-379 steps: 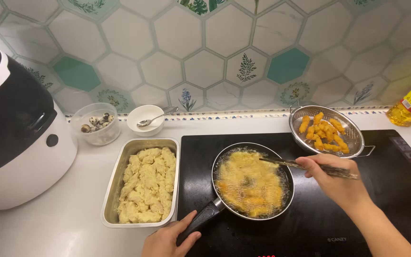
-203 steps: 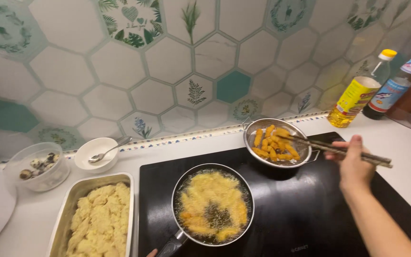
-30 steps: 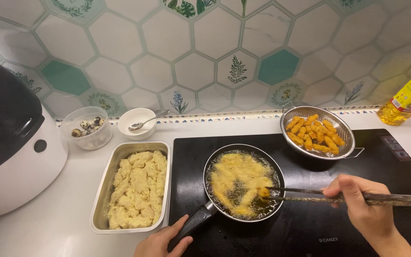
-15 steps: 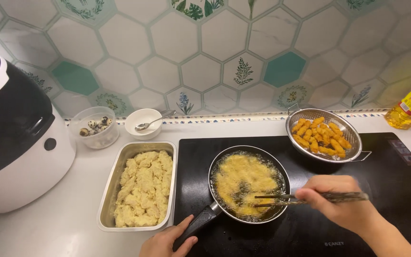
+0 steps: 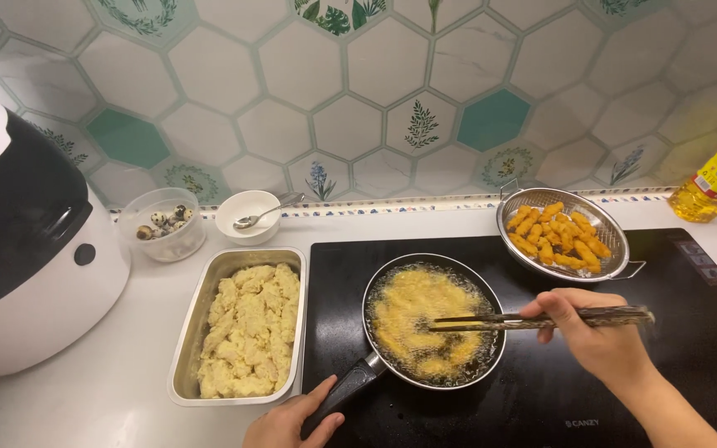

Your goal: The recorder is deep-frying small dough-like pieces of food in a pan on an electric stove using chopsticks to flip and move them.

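On the black cooktop (image 5: pixel 541 406), near its front edge, a frying pan (image 5: pixel 433 322) sits full of bubbling oil with pale golden battered pieces (image 5: pixel 425 319) frying in it. The right hand (image 5: pixel 599 332) has its fingers pinched around a pair of dark chopsticks (image 5: pixel 541 318), whose tips reach in over the oil from the right. The left hand (image 5: pixel 292 419) is curled around the end of the pan's black handle (image 5: pixel 350 386) at the cooktop's front left corner. The pieces look soft and slick with hot oil, so I would judge them fragile and best gripped gently across the middle; the pan with its oil seems heavy and sloshy, safest held by that handle. At the back right of the cooktop a metal strainer (image 5: pixel 512 217) holds darker orange fried sticks (image 5: pixel 562 236). On the counter (image 5: pixel 85 398) just left of the cooktop stands a steel tray (image 5: pixel 182 365) of raw battered pieces (image 5: pixel 246 328), with a small white bowl (image 5: pixel 246 217) and spoon (image 5: pixel 271 211) behind it.
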